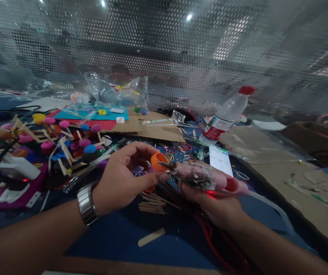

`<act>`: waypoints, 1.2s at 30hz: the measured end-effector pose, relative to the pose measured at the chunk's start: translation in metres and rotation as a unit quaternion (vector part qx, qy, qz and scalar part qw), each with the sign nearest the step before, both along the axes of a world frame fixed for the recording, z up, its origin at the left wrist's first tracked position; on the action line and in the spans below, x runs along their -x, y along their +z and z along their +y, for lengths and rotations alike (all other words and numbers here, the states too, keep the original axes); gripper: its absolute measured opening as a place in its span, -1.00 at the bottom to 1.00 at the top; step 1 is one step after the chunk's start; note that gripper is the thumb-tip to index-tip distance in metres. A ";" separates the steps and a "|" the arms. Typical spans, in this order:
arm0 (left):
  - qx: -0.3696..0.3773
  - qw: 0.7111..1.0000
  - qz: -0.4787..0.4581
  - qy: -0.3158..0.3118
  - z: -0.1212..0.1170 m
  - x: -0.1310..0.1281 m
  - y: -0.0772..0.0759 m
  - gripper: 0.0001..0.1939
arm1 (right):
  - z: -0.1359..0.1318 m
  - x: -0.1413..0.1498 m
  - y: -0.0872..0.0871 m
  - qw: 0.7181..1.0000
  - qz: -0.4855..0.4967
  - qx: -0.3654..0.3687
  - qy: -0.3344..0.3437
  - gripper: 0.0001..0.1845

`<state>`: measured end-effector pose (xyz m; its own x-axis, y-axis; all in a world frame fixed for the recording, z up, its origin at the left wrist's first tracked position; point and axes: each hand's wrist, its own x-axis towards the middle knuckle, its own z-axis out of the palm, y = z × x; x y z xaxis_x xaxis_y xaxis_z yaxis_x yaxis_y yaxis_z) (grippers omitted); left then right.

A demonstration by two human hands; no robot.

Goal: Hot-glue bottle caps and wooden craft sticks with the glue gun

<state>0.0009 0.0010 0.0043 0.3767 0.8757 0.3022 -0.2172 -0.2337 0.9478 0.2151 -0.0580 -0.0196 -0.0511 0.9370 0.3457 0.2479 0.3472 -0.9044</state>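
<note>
Between thumb and fingers, my left hand (126, 177) pinches an orange bottle cap (158, 162) with its open side turned toward the right. My right hand (215, 204) is wrapped round a pink hot glue gun (200, 175), smeared with hardened glue. Its dark nozzle points left, at the cap's opening; whether the tip touches the cap I cannot tell. A translucent glue stick (275, 208) sticks out of the gun's back end. Below the hands lie a bundle of small wooden sticks (151, 203) and a single craft stick (151, 237) on the blue table.
Stick-and-cap figures (63, 143) crowd the left, beside a purple power strip (21, 189). A plastic bottle (224, 114) with a red cap leans behind a lit phone (220, 160). Cardboard (161, 131), coloured paper (92, 114) and rubber bands lie farther back, before a perforated metal screen (164, 57).
</note>
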 end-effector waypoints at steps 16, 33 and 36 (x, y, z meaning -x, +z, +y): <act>-0.019 1.000 -0.013 0.014 0.003 0.000 0.003 -0.60 | 0.000 -0.003 -0.001 0.999 -0.033 -0.034 0.009 -0.83; -0.019 0.999 -0.007 0.042 0.005 0.001 0.003 -0.58 | 0.000 -0.003 -0.002 0.999 -0.026 -0.020 0.000 -0.84; -0.018 0.999 -0.011 0.040 0.005 0.001 0.004 -0.58 | -0.001 -0.003 -0.002 0.999 -0.027 -0.018 0.002 -0.85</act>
<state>0.0002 0.0059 0.0086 0.2980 0.8916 0.3410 -0.2171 -0.2845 0.9338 0.2185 -0.0589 -0.0212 -0.0745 0.9234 0.3766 0.2944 0.3812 -0.8764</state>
